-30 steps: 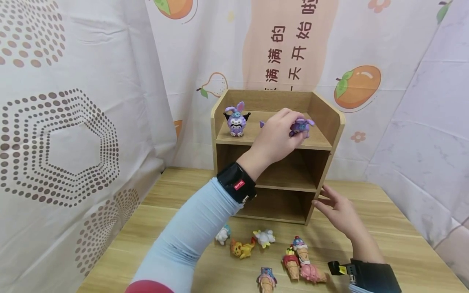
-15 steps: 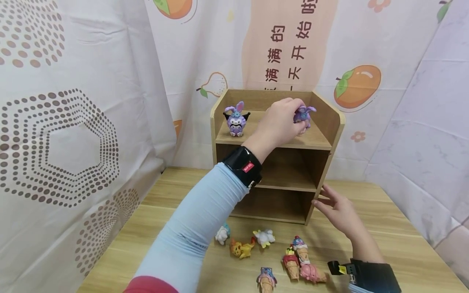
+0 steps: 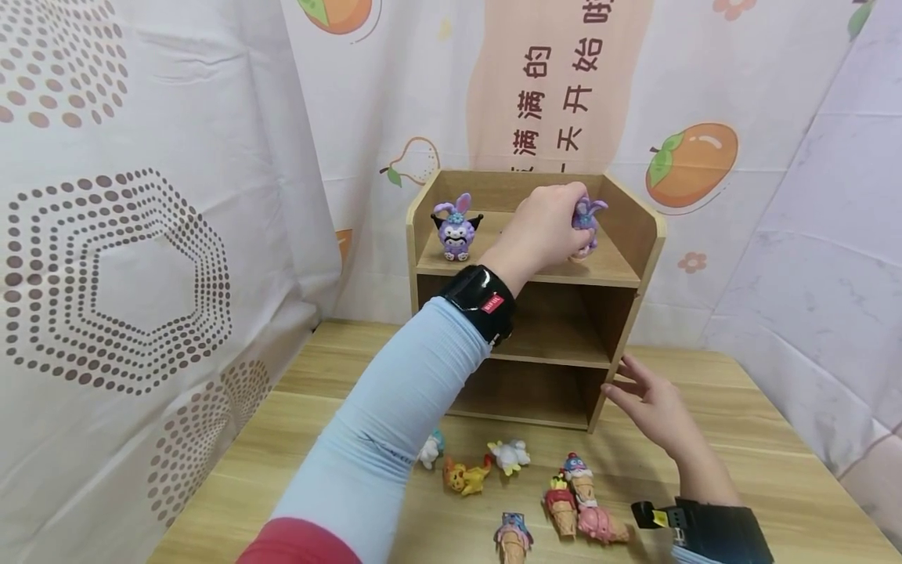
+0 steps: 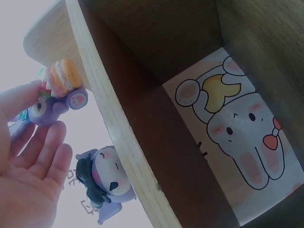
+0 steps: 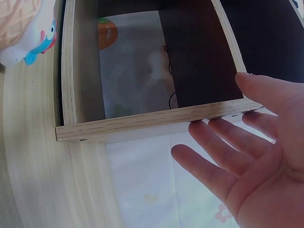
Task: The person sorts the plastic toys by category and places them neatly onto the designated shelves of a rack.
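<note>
My left hand (image 3: pixel 546 227) pinches a purple bunny-eared figurine (image 3: pixel 586 223) over the right part of the top shelf board. The figurine is upright, its base close over the board, with part of its body hidden by the fingers. In the left wrist view, thumb and fingertips hold the figurine (image 4: pixel 45 111), which has a small burger-like piece at its base. A second purple figurine (image 4: pixel 109 175) with a dark bow stands beside it, mostly hidden behind my hand in the head view. My right hand (image 3: pixel 651 407) touches the right side of the wooden shelf (image 3: pixel 550 362), fingers extended.
At the top left of the shelf stands a purple figurine with black horns (image 3: pixel 455 235). On the table lie a yellow figurine (image 3: pixel 465 476), a white one (image 3: pixel 510 456), a white-and-blue one (image 3: pixel 431 450) and several ice-cream-cone figurines (image 3: pixel 561 507). A printed curtain (image 3: pixel 395 102) hangs behind.
My left hand has moved slightly right and turned the purple figurine from tilted to upright, its ears now pointing up. My right hand has stayed at the shelf's side.
</note>
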Available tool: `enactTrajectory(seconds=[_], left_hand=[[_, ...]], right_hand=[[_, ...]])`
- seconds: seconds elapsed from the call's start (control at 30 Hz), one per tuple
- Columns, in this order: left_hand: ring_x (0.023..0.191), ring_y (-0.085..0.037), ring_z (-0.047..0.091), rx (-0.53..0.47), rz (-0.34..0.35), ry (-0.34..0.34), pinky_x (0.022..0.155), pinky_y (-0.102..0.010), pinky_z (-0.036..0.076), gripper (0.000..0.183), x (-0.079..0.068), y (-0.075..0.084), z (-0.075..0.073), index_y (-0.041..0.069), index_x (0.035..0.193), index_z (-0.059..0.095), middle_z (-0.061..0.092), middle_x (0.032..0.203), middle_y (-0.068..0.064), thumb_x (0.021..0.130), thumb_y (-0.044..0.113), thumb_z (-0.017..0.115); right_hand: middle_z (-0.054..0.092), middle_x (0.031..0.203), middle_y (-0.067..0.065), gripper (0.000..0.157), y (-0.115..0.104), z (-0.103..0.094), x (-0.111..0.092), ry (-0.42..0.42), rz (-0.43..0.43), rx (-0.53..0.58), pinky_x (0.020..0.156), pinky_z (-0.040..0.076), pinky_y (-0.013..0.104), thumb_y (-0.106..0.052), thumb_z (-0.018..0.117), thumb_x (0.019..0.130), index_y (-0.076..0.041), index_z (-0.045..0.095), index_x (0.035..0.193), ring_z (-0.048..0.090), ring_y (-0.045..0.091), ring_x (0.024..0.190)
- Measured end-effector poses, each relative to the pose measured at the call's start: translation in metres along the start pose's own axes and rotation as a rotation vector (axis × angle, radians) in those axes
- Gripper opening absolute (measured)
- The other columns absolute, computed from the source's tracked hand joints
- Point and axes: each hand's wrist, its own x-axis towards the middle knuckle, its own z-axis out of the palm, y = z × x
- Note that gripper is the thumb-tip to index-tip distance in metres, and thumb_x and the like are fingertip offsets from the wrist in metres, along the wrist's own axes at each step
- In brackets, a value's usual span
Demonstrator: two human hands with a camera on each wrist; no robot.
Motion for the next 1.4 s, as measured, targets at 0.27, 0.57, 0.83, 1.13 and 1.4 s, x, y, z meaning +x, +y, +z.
enactTrajectory(seconds=[0.27,0.57,0.83,1.13,1.4], left_hand=[[0.094,-0.007,0.057,0.146,-0.074,-0.023,0.086,-0.025,0.043,0.030,0.008,0.005,0.007,0.024,0.120,0.058,0.063,0.098,0.013,0.097,0.041,0.068],[0.097,-0.004,0.055,0.230,-0.126,-0.034,0.093,-0.031,0.034,0.028,0.016,0.007,0.019,0.029,0.117,0.056,0.063,0.094,0.017,0.098,0.045,0.067],[0.095,-0.006,0.057,0.214,-0.161,-0.027,0.092,-0.030,0.036,0.037,0.018,0.008,0.023,0.027,0.127,0.051,0.065,0.097,0.015,0.098,0.044,0.067],[0.095,-0.006,0.060,0.216,-0.170,-0.026,0.091,-0.029,0.038,0.035,0.018,0.016,0.027,0.024,0.125,0.046,0.065,0.095,0.013,0.100,0.040,0.065],[0.094,-0.007,0.059,0.190,-0.190,-0.039,0.092,-0.029,0.039,0.049,0.017,0.016,0.024,0.024,0.132,0.043,0.064,0.096,0.011,0.096,0.043,0.069]], right_hand=[[0.057,0.135,0.033,0.068,-0.001,0.001,0.001,0.002,-0.016,-0.010,0.080,0.051,0.012,-0.014,0.069,0.099,0.004,0.035,0.155,0.064,0.044,0.112],[0.056,0.135,0.034,0.068,0.000,0.003,-0.002,-0.005,-0.007,0.004,0.080,0.051,0.012,-0.013,0.069,0.099,0.005,0.034,0.155,0.064,0.044,0.112],[0.056,0.135,0.035,0.068,0.002,0.004,0.000,-0.011,-0.009,0.005,0.079,0.050,0.012,-0.013,0.069,0.099,0.005,0.035,0.155,0.064,0.045,0.112],[0.056,0.135,0.035,0.069,0.001,0.003,-0.002,-0.005,-0.006,0.003,0.079,0.051,0.012,-0.014,0.069,0.099,0.003,0.034,0.156,0.065,0.045,0.112],[0.056,0.136,0.034,0.069,0.001,0.001,0.001,-0.004,-0.006,-0.002,0.079,0.051,0.012,-0.014,0.070,0.099,0.002,0.035,0.156,0.065,0.044,0.112]])
